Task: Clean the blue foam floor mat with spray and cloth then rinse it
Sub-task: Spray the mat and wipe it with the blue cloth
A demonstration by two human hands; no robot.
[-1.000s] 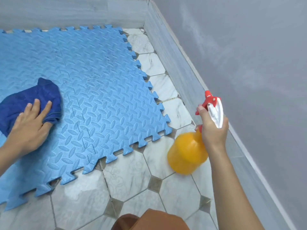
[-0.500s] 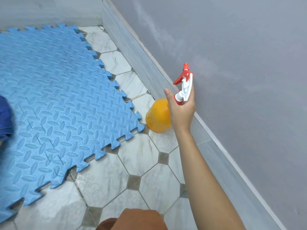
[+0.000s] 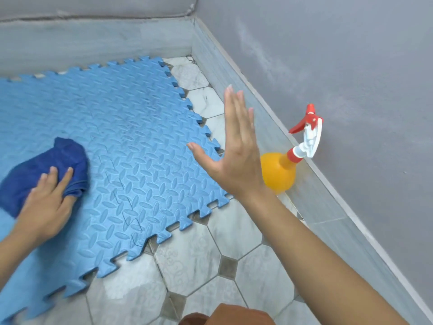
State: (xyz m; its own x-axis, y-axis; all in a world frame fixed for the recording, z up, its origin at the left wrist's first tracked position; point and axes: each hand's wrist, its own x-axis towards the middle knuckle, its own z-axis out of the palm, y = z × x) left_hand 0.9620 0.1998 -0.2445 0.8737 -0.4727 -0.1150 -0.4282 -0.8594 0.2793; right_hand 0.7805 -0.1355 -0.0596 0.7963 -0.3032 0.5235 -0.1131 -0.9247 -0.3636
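The blue foam floor mat [image 3: 131, 146] with a raised oval pattern and jagged interlocking edges covers the left of the tiled floor. A dark blue cloth [image 3: 39, 170] lies bunched on its left part, and my left hand [image 3: 46, 205] presses flat on it. An orange spray bottle [image 3: 278, 171] with a red and white trigger head stands on the floor by the right wall's skirting. My right hand [image 3: 234, 146] hovers open just left of the bottle, fingers spread, holding nothing.
Grey-white octagonal floor tiles [image 3: 192, 256] run between the mat's edge and the right wall [image 3: 351, 66]. A grey skirting [image 3: 311, 195] lines both walls, which meet in the far corner. A brown piece of my clothing [image 3: 234, 315] shows at the bottom edge.
My right hand set the spray bottle down by the right wall, let it go and drew back to the left. My left hand with the cloth is back in view on the mat.
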